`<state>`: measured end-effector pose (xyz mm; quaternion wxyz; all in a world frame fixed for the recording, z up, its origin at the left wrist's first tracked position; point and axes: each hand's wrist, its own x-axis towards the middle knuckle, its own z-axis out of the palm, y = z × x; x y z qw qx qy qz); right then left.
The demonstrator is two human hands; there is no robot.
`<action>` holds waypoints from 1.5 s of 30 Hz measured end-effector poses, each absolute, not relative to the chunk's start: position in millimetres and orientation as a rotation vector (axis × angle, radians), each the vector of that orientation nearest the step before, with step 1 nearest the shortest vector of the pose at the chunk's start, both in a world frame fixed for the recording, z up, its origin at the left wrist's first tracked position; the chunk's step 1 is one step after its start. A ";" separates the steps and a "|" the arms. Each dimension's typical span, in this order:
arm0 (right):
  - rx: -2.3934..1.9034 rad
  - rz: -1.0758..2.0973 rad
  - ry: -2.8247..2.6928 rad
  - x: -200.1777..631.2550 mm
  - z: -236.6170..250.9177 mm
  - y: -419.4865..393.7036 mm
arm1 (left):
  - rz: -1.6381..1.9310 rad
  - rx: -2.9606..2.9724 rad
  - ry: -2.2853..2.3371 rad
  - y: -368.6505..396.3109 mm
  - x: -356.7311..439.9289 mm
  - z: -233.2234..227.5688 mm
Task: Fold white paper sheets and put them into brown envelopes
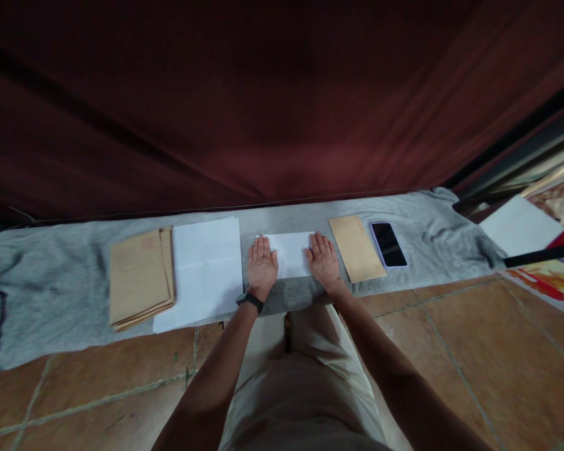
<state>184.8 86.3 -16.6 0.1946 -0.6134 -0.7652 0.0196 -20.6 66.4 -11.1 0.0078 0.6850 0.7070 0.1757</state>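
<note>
My left hand (262, 265) and my right hand (323, 260) both lie flat, fingers together, on the two ends of a small folded white paper (290, 252). The paper rests on a grey cloth (51, 294) spread over the floor. A black band sits on my left wrist. Left of my hands lies a stack of white sheets (207, 269), and beyond it a pile of brown envelopes (140, 275). Just right of my right hand lies a single brown envelope (356, 247).
A dark-screened phone (388, 244) lies on the cloth beside the single envelope. A dark red curtain (263, 94) hangs behind the cloth. Orange floor tiles (474, 351) surround my knees. At the far right are a white sheet (519, 225) and colourful printed material (549, 275).
</note>
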 end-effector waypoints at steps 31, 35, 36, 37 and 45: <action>-1.697 0.039 -2.250 207.1 -21.7 32.0 | 0.398 2.246 2.107 -50.6 -24.1 2.9; -1.677 0.070 -2.205 211.4 -20.0 29.0 | 0.383 2.261 2.088 -52.6 -12.0 7.9; -1.669 0.082 -2.195 209.0 -18.4 28.7 | 0.374 2.286 2.052 -51.7 -7.7 8.8; -1.659 0.094 -2.192 205.2 -16.4 28.5 | 0.363 2.314 2.009 -50.6 -3.5 9.5; -1.565 0.127 -2.354 173.0 -11.2 24.4 | 0.303 2.386 1.928 -48.4 2.1 9.1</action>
